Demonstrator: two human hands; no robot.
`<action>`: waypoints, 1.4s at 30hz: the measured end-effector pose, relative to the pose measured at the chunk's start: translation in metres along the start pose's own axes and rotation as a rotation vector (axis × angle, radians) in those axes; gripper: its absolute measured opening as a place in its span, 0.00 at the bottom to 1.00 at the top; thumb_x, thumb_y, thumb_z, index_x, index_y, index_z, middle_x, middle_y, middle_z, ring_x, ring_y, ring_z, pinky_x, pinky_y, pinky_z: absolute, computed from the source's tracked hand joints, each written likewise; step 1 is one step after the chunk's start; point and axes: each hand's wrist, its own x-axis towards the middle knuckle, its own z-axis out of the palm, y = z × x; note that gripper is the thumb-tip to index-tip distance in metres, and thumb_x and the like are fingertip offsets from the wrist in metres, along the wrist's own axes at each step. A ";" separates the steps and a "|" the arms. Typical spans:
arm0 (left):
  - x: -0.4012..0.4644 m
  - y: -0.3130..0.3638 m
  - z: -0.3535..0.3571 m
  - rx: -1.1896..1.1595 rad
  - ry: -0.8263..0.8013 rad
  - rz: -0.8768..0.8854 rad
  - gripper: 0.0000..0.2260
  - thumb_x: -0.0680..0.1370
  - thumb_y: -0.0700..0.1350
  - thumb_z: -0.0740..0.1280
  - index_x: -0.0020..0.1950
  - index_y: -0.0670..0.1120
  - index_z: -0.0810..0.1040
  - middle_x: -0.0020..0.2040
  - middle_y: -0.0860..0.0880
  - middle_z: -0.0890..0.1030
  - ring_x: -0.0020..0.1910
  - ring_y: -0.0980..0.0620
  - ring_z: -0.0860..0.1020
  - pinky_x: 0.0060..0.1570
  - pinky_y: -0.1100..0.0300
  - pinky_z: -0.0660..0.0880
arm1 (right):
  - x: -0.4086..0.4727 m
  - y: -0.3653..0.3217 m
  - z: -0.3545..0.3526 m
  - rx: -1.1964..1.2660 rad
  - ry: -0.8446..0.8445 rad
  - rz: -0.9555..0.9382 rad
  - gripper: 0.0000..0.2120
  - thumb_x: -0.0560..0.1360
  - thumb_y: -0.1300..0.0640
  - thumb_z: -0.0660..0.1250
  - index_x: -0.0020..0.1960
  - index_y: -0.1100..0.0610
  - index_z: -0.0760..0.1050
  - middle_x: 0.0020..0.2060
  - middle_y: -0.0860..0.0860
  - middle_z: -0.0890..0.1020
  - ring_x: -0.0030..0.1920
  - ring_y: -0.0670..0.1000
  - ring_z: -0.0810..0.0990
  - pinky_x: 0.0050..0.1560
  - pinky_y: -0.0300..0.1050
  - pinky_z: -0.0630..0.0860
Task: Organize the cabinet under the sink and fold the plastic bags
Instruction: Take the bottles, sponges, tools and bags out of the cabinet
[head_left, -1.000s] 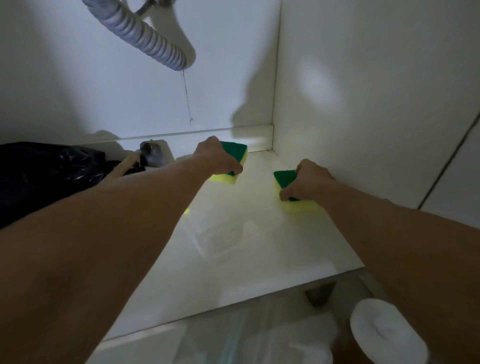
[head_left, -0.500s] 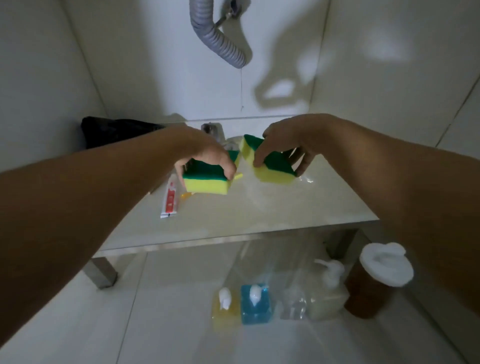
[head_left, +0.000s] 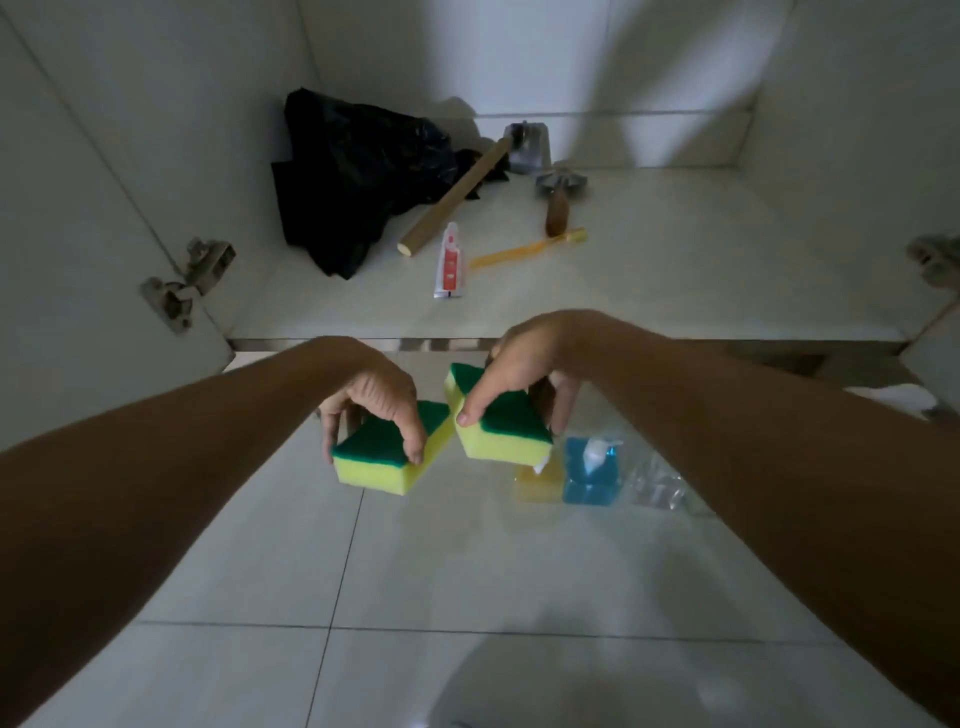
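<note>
My left hand (head_left: 376, 400) grips a yellow sponge with a green scouring top (head_left: 387, 460) from above. My right hand (head_left: 530, 371) grips a second, matching sponge (head_left: 506, 434) the same way. Both sponges hang side by side above the tiled floor, just outside the front edge of the cabinet floor (head_left: 675, 270). Inside the cabinet, a crumpled black plastic bag (head_left: 358, 176) lies at the back left.
On the cabinet floor lie a wooden stick (head_left: 454, 200), a red-and-white tube (head_left: 448, 265), an orange toothbrush (head_left: 524, 249) and a wood-handled metal tool (head_left: 558, 200). Yellow (head_left: 537, 486), blue (head_left: 592, 470) and clear (head_left: 657, 483) pump bottles stand on the tiles below my right hand. Door hinges (head_left: 187, 283) flank the opening.
Both hands picked the sponges up from the back right of the cabinet floor and drew them out over the tiles. The view has tilted down and back.
</note>
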 end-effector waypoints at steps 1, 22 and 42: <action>0.010 -0.008 0.010 0.002 0.026 -0.003 0.33 0.68 0.45 0.78 0.70 0.46 0.67 0.60 0.39 0.76 0.56 0.39 0.77 0.53 0.37 0.77 | 0.009 -0.001 0.016 0.015 -0.006 0.003 0.33 0.65 0.46 0.80 0.63 0.58 0.72 0.57 0.60 0.77 0.53 0.63 0.82 0.45 0.58 0.83; 0.136 -0.066 0.093 -0.237 0.392 0.055 0.46 0.63 0.54 0.80 0.73 0.50 0.57 0.58 0.45 0.64 0.54 0.45 0.72 0.49 0.54 0.78 | 0.109 0.009 0.116 -0.179 0.336 -0.003 0.26 0.67 0.38 0.74 0.53 0.55 0.71 0.44 0.50 0.74 0.41 0.52 0.76 0.39 0.45 0.75; 0.140 -0.071 0.099 -0.183 0.448 0.106 0.42 0.69 0.44 0.78 0.76 0.43 0.58 0.68 0.43 0.70 0.68 0.43 0.68 0.63 0.55 0.70 | 0.112 0.020 0.140 -0.295 0.396 -0.095 0.09 0.73 0.68 0.65 0.53 0.63 0.77 0.50 0.58 0.80 0.53 0.58 0.81 0.45 0.43 0.73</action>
